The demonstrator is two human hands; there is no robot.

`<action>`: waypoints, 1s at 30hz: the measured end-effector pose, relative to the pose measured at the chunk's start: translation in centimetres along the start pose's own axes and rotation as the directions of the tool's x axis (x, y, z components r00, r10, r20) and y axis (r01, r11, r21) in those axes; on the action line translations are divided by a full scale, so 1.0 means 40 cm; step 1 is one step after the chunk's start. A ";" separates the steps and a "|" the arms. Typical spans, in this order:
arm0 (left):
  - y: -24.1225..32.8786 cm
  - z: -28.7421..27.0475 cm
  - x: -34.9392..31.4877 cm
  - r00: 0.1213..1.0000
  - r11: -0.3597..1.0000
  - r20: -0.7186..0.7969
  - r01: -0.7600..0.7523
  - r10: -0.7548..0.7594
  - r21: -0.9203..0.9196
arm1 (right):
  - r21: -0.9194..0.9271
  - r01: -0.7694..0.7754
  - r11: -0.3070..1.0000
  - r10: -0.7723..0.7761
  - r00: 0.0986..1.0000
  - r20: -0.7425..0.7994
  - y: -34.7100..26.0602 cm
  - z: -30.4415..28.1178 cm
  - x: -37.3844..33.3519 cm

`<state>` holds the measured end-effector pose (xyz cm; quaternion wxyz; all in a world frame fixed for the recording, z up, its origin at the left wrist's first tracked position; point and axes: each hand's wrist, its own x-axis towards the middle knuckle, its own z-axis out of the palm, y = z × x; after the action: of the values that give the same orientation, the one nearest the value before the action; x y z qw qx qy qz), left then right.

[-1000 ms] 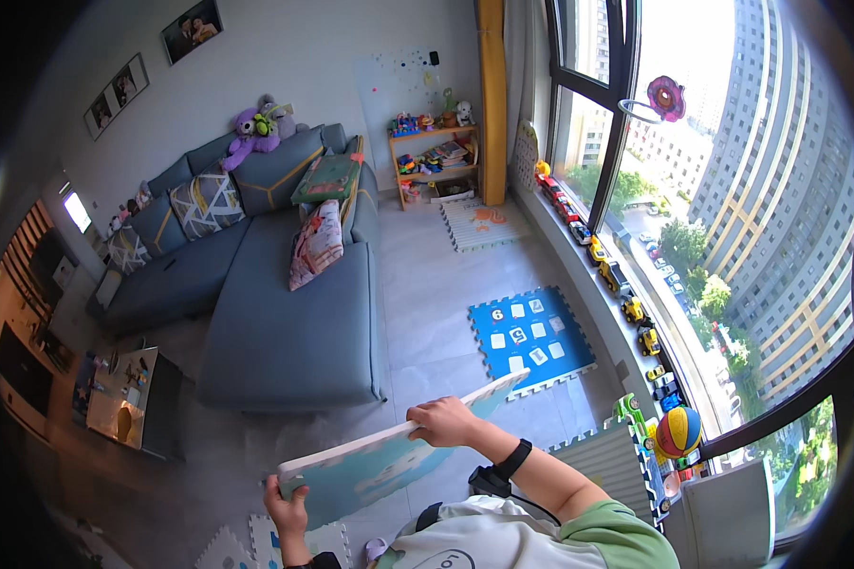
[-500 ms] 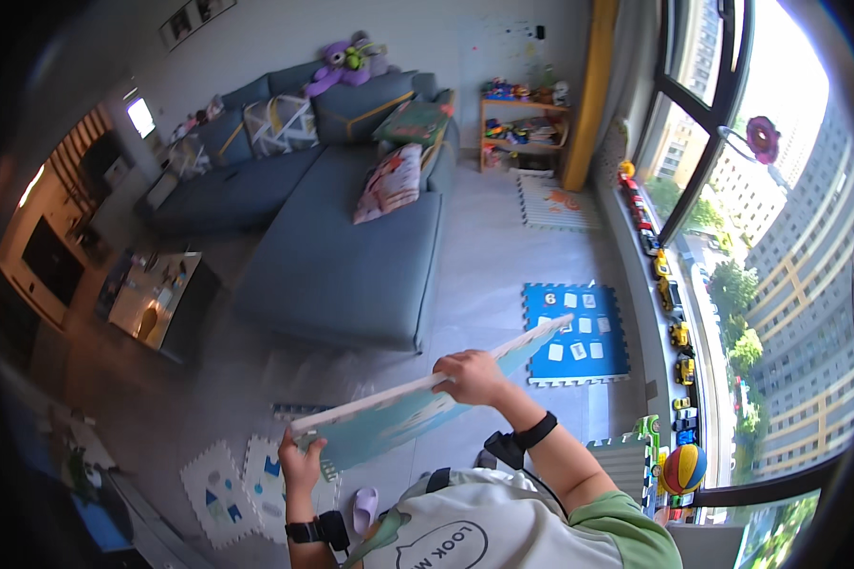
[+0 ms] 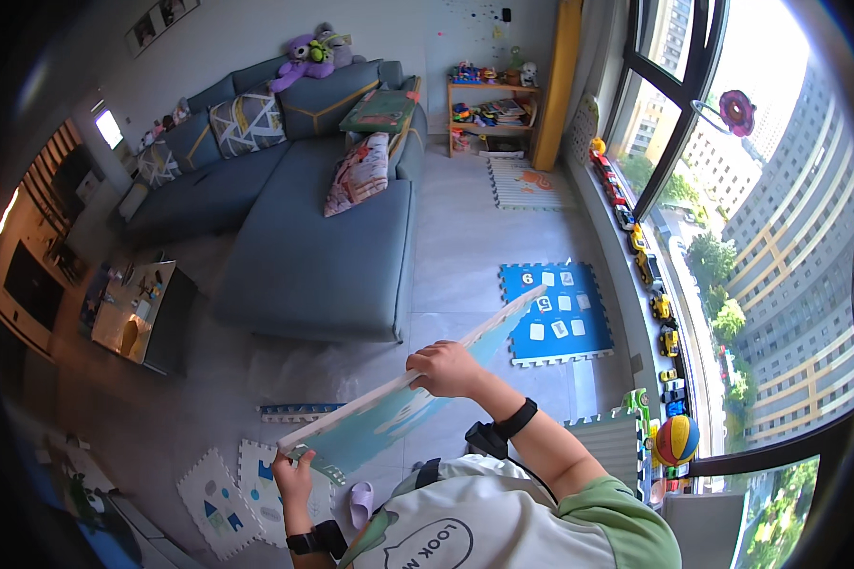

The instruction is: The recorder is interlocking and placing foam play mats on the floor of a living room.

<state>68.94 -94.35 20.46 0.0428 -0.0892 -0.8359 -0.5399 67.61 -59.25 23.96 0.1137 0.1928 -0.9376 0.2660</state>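
Note:
A light-blue foam floor mat tile (image 3: 380, 429), with a pale edge and teeth along its side, hangs tilted in front of me, seen nearly edge-on. Its far right end rises over the blue mat on the floor. My left hand (image 3: 294, 486) grips the near left corner, thumb on the face. Around the middle of the upper edge, my right hand (image 3: 444, 368) is closed with its fingers over the top. The blue number mat (image 3: 579, 347), which carries white cards, lies flat beyond the tile.
White patterned mats (image 3: 216, 503) and a lilac slipper (image 3: 362, 503) lie by my left arm. A grey sofa (image 3: 323, 256) stands ahead, a low table (image 3: 157, 327) left. Toy vehicles (image 3: 661, 308) and a striped ball (image 3: 677, 441) line the window side. A toy shelf (image 3: 491, 119) stands far back.
The view has shifted, so the room's things appear further left and slightly higher. Both hands keep their hold on the mat tile, with its tilt about the same.

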 end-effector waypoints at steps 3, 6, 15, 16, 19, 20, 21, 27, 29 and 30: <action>0.004 0.009 0.013 0.999 1.000 0.041 0.026 -0.027 0.006 | -0.018 -0.021 1.000 0.021 1.000 -0.014 0.003 -0.010 -0.014; -0.003 0.012 0.016 0.999 1.000 0.042 0.024 -0.024 -0.003 | -0.023 -0.025 0.999 0.024 0.999 -0.043 0.006 -0.018 -0.014; -0.056 0.076 0.109 0.999 0.945 0.040 0.017 -0.004 -0.326 | 0.043 -0.195 0.980 0.200 0.959 -0.199 0.061 -0.147 0.008; -0.066 0.073 0.112 0.997 0.980 0.070 0.042 -0.029 -0.193 | 0.073 -0.263 0.962 0.271 0.948 -0.169 0.064 -0.170 0.019; -0.101 0.059 0.132 0.986 0.997 0.151 0.078 -0.075 -0.013 | 0.119 -0.330 0.936 0.344 0.932 -0.118 0.106 -0.207 0.045; -0.112 0.057 0.138 0.974 0.995 0.204 0.094 -0.099 0.036 | 0.144 -0.350 0.926 0.367 0.923 -0.115 0.116 -0.223 0.049; -0.099 0.065 0.141 0.974 0.995 0.206 0.091 -0.096 0.033 | 0.142 -0.352 0.925 0.369 0.922 -0.118 0.122 -0.236 0.049; -0.066 0.103 0.136 0.994 0.998 0.110 -0.015 0.008 0.062 | 0.134 -0.384 0.913 0.400 0.909 -0.117 0.123 -0.274 0.043; -0.049 0.102 0.132 0.992 0.998 0.106 -0.063 0.062 0.012 | 0.144 -0.384 0.912 0.401 0.909 -0.118 0.127 -0.272 0.033; -0.041 0.102 0.129 0.992 0.998 0.107 -0.065 0.063 0.012 | 0.153 -0.381 0.912 0.399 0.910 -0.115 0.129 -0.269 0.026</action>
<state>63.65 -90.76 18.16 0.0160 -0.1444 -0.8378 -0.5263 65.69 -49.68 30.89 0.1130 -0.0114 -0.9276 0.3559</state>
